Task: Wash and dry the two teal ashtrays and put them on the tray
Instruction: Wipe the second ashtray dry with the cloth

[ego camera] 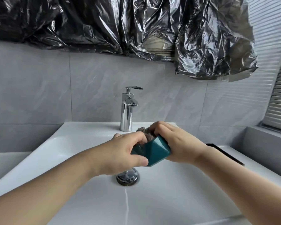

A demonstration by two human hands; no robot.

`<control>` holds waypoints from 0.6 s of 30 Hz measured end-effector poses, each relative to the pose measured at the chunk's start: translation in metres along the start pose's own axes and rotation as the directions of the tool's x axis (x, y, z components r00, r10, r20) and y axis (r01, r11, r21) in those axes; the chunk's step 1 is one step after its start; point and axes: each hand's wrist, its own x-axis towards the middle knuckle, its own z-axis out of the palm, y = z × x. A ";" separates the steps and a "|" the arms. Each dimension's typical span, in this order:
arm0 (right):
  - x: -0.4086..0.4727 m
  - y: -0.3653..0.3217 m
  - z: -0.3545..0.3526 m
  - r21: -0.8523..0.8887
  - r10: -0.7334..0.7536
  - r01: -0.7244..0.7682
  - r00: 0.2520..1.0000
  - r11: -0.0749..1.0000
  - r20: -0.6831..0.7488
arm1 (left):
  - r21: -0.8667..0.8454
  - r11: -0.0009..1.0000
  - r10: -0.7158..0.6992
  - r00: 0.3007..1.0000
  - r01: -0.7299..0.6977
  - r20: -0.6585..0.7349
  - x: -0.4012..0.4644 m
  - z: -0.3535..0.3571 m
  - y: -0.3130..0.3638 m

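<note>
A teal faceted ashtray [152, 151] is held over the white sink [68, 143], tilted with its underside toward me. My left hand [120, 153] grips its left side, thumb along the lower edge. My right hand [180, 143] supports the right side and presses a grey-brown cloth [144, 132] into the ashtray's top opening. The inside of the ashtray is hidden. A dark tray edge [225, 154] shows behind my right wrist on the counter. The second ashtray is not in view.
A chrome faucet [128, 109] stands at the back of the basin, with no water running. The chrome drain plug [127, 176] lies below my hands. Black plastic sheeting [136, 25] covers the wall above. A grey ledge [266, 143] and window blinds are at the right.
</note>
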 end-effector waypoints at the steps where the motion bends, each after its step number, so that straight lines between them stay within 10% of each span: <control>1: 0.001 0.000 0.002 -0.041 -0.036 0.037 0.999 0.998 0.024 | 0.049 0.998 -0.030 0.999 0.029 0.015 -0.001 0.000 -0.002; 18: 0.007 -0.006 0.001 -0.285 -0.058 0.089 0.992 0.954 0.115 | -0.012 1.000 0.022 0.995 -0.024 -0.099 0.008 0.010 0.005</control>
